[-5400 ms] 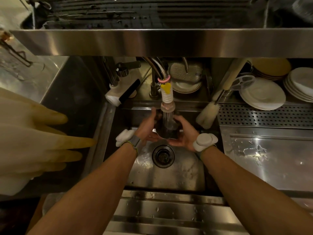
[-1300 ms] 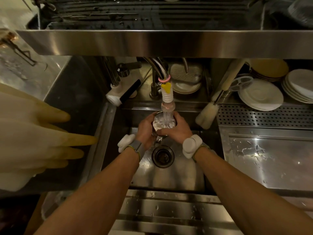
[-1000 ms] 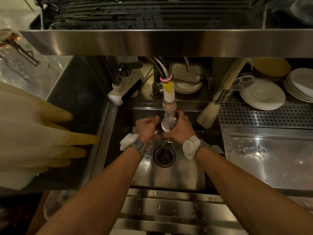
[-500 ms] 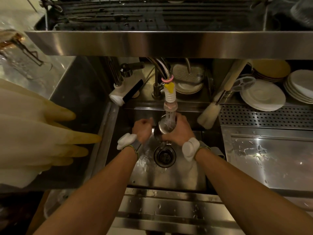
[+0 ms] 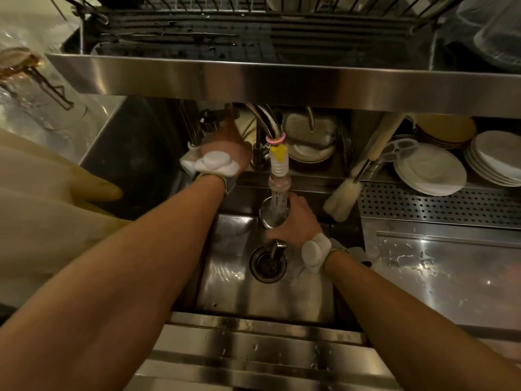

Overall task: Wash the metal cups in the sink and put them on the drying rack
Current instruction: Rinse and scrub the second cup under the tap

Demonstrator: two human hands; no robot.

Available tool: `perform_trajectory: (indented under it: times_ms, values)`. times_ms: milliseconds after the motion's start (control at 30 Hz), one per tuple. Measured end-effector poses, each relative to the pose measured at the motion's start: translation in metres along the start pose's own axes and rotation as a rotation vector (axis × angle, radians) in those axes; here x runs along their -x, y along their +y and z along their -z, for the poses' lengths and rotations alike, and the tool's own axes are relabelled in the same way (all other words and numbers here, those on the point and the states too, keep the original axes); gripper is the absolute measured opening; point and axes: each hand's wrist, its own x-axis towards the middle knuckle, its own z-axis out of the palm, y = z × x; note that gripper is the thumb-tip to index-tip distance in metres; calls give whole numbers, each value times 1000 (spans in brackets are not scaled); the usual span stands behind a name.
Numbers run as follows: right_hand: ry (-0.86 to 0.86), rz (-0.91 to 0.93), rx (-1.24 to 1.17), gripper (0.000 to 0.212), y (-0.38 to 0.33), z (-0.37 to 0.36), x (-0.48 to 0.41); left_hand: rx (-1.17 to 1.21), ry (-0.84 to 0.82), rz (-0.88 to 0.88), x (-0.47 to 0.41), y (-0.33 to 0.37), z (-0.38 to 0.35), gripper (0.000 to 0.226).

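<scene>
My right hand (image 5: 296, 225) curls round the metal cup (image 5: 274, 214) at centre frame, under the running spout (image 5: 279, 176). My left hand (image 5: 225, 149) is up at the tap lever (image 5: 210, 124), upper left of centre; I cannot tell whether it grips. The drying rack (image 5: 253, 38) spans the top, with the sink (image 5: 225, 283) below and the drain (image 5: 267, 265) beneath the cup.

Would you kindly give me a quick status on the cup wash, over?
Right hand gripping metal cup under running spout. Left hand up by tap handle, grip unclear. Nothing seen in the way.
</scene>
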Motion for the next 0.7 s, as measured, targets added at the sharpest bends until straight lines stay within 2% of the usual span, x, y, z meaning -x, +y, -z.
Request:
perform_trajectory:
  times_ms: [200, 300, 467, 567, 700]
  values:
    - [-25, 17, 21, 97, 0, -1, -1, -130, -45, -34, -29, -5, 9, 66]
    - [-80, 44, 83, 93, 2, 1, -4, -119, -78, -14, -35, -7, 5, 63]
    - [-39, 23, 88, 98, -3, 3, -5, -105, -107, -34, -40, -9, 2, 62]
    - [-51, 23, 100, 98, -4, 4, -5, -106, -77, -32, -39, -7, 6, 66]
    - [-56, 23, 83, 97, -3, 4, -5, -79, -35, -20, -31, -6, 9, 52]
